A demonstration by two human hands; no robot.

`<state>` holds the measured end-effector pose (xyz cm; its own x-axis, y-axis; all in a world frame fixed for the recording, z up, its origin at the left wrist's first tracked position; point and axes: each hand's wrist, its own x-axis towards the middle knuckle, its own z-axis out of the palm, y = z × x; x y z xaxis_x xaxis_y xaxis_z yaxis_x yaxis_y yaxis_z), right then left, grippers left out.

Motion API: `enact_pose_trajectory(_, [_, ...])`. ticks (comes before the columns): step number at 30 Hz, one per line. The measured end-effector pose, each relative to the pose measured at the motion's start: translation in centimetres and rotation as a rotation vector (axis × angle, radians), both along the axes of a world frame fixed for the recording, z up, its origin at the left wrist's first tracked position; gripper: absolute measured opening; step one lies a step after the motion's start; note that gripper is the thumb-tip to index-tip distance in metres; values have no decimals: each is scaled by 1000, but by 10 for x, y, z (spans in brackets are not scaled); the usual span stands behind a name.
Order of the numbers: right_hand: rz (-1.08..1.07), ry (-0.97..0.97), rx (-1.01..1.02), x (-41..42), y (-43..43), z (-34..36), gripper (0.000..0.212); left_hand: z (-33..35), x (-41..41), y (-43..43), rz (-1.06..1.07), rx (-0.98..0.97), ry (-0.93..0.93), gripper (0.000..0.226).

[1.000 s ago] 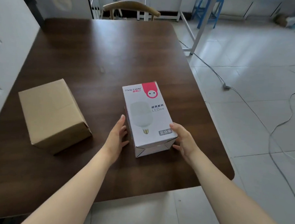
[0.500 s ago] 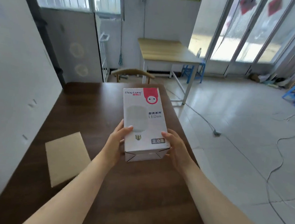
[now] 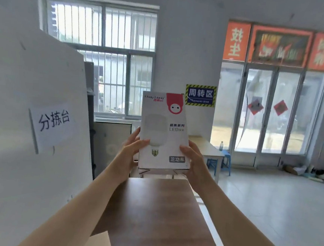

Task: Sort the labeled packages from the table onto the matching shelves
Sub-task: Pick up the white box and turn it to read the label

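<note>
The bulb box [image 3: 163, 130] now stands upright at eye level, raised well clear of the bench [image 3: 159, 211], left hand [image 3: 130, 153] and right hand [image 3: 193, 161] pressing its sides as before.

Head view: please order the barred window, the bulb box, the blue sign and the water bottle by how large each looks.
1. Barred window
2. Bulb box, though it is nearest the camera, so it looks enlarged
3. Blue sign
4. Water bottle
</note>
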<state>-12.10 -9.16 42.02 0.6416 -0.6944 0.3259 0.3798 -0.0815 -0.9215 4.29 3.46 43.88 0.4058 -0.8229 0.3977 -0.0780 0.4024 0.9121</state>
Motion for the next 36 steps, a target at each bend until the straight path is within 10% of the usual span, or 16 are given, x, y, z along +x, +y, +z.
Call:
enact_pose_trajectory(19, [85,-202,-81,43,62,57,68,54,14,71,133,-126,-218,72])
enact_pose_trajectory(29, [-353,-35,-257,52,70,52,75,64,-3,57,382,-187,-194,59])
enact_pose_trajectory(36, [-399,74,-467,53,94,56,77,73,-19,53,683,12,-412,130])
